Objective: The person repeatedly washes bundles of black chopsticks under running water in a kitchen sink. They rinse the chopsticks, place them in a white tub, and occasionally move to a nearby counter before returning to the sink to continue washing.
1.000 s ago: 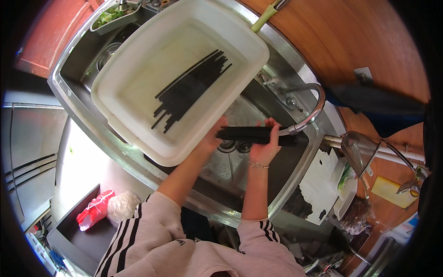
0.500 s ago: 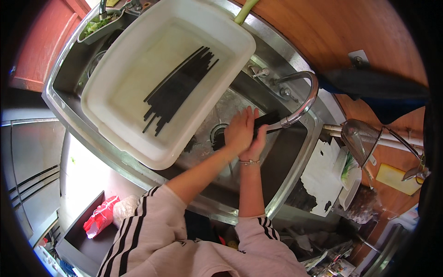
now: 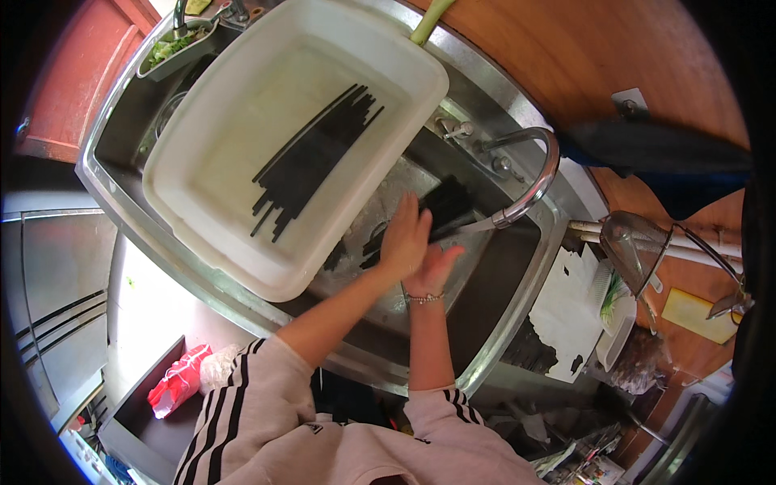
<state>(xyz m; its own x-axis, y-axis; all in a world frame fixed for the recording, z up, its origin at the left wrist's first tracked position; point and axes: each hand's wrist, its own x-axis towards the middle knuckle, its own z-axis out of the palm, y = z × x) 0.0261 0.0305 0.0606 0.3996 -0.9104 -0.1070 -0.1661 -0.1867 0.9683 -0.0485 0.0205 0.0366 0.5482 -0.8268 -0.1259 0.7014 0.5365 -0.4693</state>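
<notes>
A bundle of black chopsticks point(image 3: 446, 202) lies slantwise over the right sink basin, between and beyond my hands. My left hand point(image 3: 404, 241) presses on the bundle from above, its fingers stretched along one another. Beside it, my right hand point(image 3: 433, 272) is turned palm up with the thumb out; its other fingers are hidden behind the left hand and the bundle. Water runs from the curved faucet point(image 3: 521, 212) onto the chopsticks next to my hands. More black chopsticks point(image 3: 314, 158) lie side by side in a large white tub point(image 3: 234, 263) of water to the left.
The tub stands across the steel sink point(image 3: 481, 356), covering much of its left side. A small strainer with green scraps point(image 3: 171, 50) sits at the far left corner. On the right are a wire-mesh strainer point(image 3: 626, 242) and a yellow board point(image 3: 699, 315).
Both hands have shifted slightly left and nearer to me, sliding against each other. More of the chopstick bundle now shows beyond them. The tub and its chopsticks have stayed put.
</notes>
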